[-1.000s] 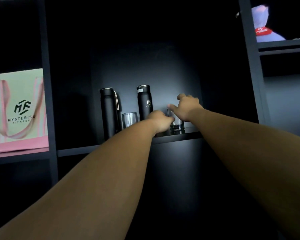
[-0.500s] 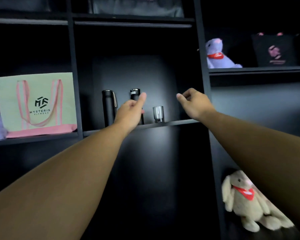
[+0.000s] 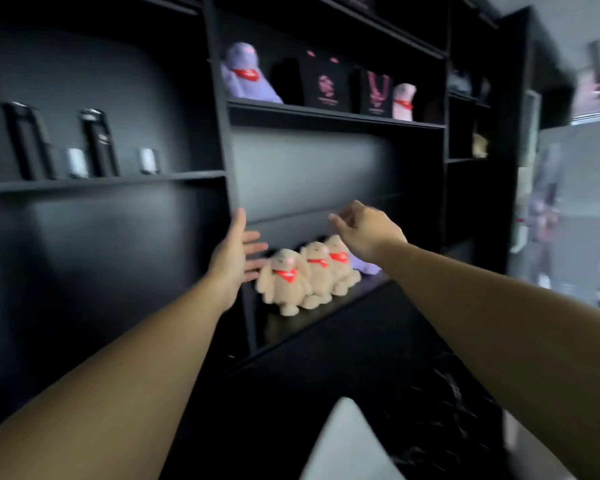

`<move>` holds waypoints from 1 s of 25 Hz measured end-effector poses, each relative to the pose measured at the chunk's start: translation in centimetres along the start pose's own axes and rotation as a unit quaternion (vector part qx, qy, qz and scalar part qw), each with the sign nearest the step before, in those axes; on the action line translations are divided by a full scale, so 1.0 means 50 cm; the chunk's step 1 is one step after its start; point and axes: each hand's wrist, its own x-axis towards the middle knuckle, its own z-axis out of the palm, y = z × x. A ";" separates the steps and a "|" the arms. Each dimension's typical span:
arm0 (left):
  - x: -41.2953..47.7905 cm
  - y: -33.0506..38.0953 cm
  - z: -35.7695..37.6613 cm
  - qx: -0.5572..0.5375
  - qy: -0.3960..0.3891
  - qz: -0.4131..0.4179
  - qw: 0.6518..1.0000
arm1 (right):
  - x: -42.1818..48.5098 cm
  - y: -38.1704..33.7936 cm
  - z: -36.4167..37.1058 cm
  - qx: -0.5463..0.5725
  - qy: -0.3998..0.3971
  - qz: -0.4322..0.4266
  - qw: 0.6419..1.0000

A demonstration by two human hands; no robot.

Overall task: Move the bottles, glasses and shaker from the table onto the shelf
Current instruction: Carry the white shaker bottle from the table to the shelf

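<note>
Bottles and glasses parked on shelf, hands empty

Left of upright post point(image 3: 222, 133): two bottles point(image 3: 28, 143) point(image 3: 99, 143) upright with two glasses point(image 3: 77, 162) point(image 3: 149, 161) on shelf point(image 3: 101, 183), spaced apart, likely for display; at post, left hand point(image 3: 234, 258) splayed wide, holding nothing; right of post, right hand point(image 3: 368, 230) loosely open, empty, above plush rabbits point(image 3: 305, 275); shaker unseen.

I see a black shelf point(image 3: 187, 175) at upper left carrying two upright black bottles point(image 3: 26, 143) point(image 3: 97, 143), a glass point(image 3: 77, 162) standing between them and a second glass point(image 3: 148, 161) further right. A lower shelf board point(image 3: 326, 317) holds three beige plush rabbits point(image 3: 305, 275) in a row.
</note>
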 end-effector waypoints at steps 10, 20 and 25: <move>-0.186 -0.218 0.623 -0.112 -0.189 -0.166 0.961 | -0.234 0.584 -0.361 -0.180 0.002 0.164 0.970; -0.381 -0.622 1.200 -0.144 -0.204 -0.380 0.891 | -0.442 1.156 -0.378 -0.238 -0.144 0.238 0.930; -0.488 -0.805 1.346 -0.128 -0.186 -0.466 0.855 | -0.544 1.321 -0.276 -0.257 -0.256 0.267 0.893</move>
